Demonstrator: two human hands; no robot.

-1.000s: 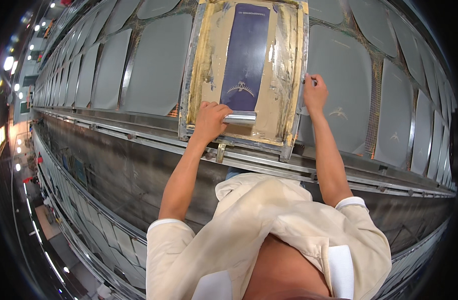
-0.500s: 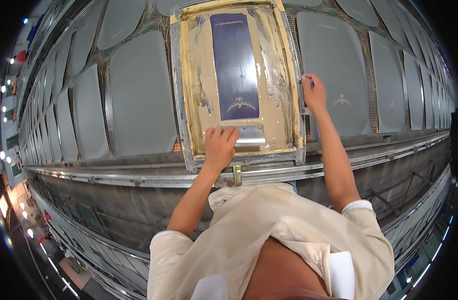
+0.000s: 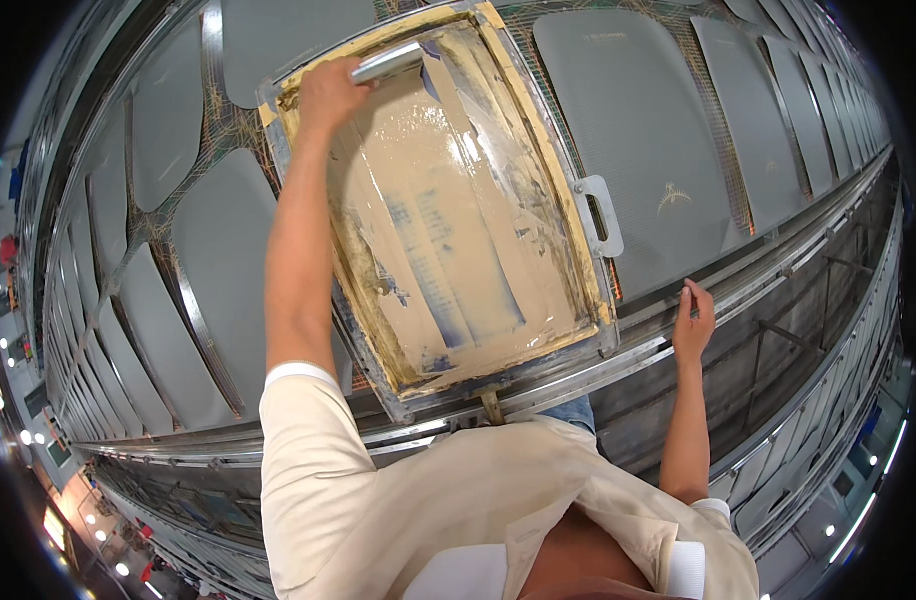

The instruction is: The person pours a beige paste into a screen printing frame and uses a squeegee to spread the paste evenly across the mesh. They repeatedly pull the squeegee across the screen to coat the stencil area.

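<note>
A screen-printing frame (image 3: 448,385) with yellow-taped inner edges lies tilted over the grey panels. At its far left end my left hand (image 3: 333,95) is closed round a silvery squeegee (image 3: 388,63). Wet beige ink (image 3: 403,135) covers most of the mesh, and the blue stencil area (image 3: 433,260) shows through in streaks. My right hand (image 3: 694,325) hovers near the rail at the right, apart from the frame's metal handle (image 3: 601,217). Its fingers are loosely curled, with nothing visible in them.
Rows of grey panels (image 3: 618,130) lie on the long table to both sides, the nearest right one bearing a pale crest print (image 3: 673,198). Along the table's near edge runs a metal rail (image 3: 638,355), and a small brass-coloured bracket (image 3: 492,407) sits at the frame's near end.
My left hand has carried the squeegee from the near end of the screen to the far end. Ink now covers the blue area. My right hand has left the frame's side and drawn back nearer.
</note>
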